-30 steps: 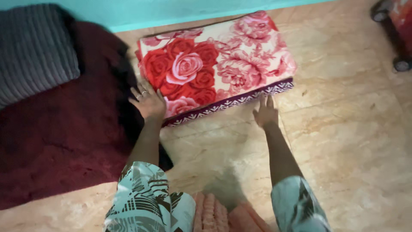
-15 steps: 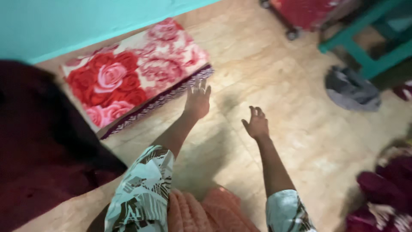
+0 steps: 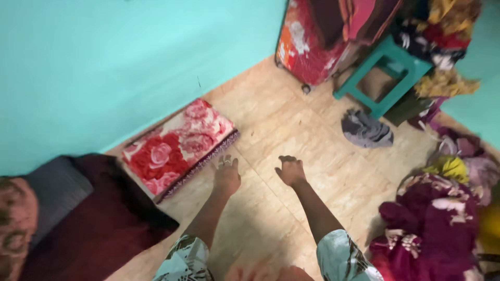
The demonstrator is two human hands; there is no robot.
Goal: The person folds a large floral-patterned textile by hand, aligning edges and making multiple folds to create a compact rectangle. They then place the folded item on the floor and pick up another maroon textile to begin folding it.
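- Nearest, both arms reach out over the tiled floor point(image 3: 323, 156) in patterned sleeves; neither hand holds anything.
- The left hand point(image 3: 227, 176) hovers palm down, fingers loosely spread and empty, just beside the near edge of the folded rose-print blanket point(image 3: 179, 148).
- The right hand point(image 3: 290, 169) hangs over bare tiles, fingers curled loosely inward, gripping nothing.
- The blanket lies flat against the turquoise wall point(image 3: 130, 62), likely set there out of the way, beside a dark maroon rug point(image 3: 94, 234).
- Farther off, a grey cloth point(image 3: 366, 130) lies near a teal stool point(image 3: 388, 73); heaped clothes point(image 3: 437, 224) sit at the right.
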